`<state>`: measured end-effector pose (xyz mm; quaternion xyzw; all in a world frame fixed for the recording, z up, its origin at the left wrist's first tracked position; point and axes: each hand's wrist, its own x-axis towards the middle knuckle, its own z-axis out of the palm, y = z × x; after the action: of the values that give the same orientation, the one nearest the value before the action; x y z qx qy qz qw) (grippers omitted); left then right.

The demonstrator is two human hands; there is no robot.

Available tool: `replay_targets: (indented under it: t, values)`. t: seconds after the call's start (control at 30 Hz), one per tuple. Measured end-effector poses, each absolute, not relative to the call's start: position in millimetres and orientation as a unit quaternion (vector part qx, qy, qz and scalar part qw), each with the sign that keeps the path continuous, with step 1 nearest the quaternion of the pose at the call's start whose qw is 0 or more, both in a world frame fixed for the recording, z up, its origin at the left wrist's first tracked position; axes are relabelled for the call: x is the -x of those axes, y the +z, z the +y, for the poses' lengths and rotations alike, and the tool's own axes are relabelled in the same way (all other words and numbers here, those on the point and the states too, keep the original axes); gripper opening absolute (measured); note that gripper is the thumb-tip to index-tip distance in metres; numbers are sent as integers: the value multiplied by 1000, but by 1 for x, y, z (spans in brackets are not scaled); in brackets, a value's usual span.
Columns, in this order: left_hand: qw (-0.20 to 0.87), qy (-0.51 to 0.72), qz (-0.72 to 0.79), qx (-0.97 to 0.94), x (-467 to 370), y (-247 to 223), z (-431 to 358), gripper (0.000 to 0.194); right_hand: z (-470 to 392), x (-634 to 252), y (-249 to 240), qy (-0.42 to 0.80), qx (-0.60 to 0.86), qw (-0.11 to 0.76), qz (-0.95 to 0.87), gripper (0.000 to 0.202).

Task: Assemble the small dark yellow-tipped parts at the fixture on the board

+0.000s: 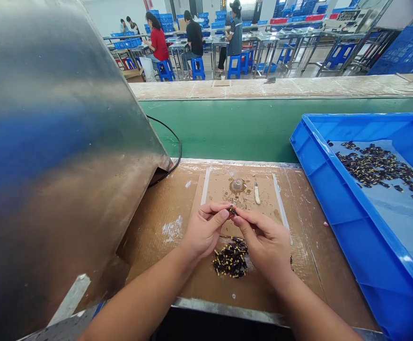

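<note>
Both hands meet over the cardboard-covered bench (171, 203). Between their fingertips is a small black part with yellow bits (232, 210), too small to name more exactly. My left hand (208, 229) pinches it from the left with thumb and forefinger. From the other side my right hand (265, 237) pinches it too, its fingers curled. Just below them lies a pile of similar black and yellow parts (232, 258). Beyond the fingers are a small clear cup (237, 184) on a stained patch and a thin tool with a white handle (257, 194).
A large blue crate (348, 222) on the right holds many more such parts (380, 166) on a pale sheet. A metal housing (57, 156) rises close on the left, with a black cable (178, 142) behind it. A green wall (224, 128) bounds the back; people sit and stand beyond.
</note>
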<state>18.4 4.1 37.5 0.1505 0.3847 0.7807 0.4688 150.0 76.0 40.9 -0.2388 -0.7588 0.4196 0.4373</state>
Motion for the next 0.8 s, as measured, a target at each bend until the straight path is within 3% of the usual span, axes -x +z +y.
replay_targets:
  t: [0.17,0.37,0.6,0.8]
  values:
    - [439,771,425,-180,-18,32,5,16,80,-150,40,377,198,461,-779,25]
    - [297,718,536,-330,-14,26,1,7,82,-150,44,315,187,463,-807,19]
    - [239,695,522,-433,-10,27,2,21,85,-151,44,282,207,469,-811,20]
    - [209,647,529,-507,-8,26,2,29,90,-154,43,326,256,494,-764,19]
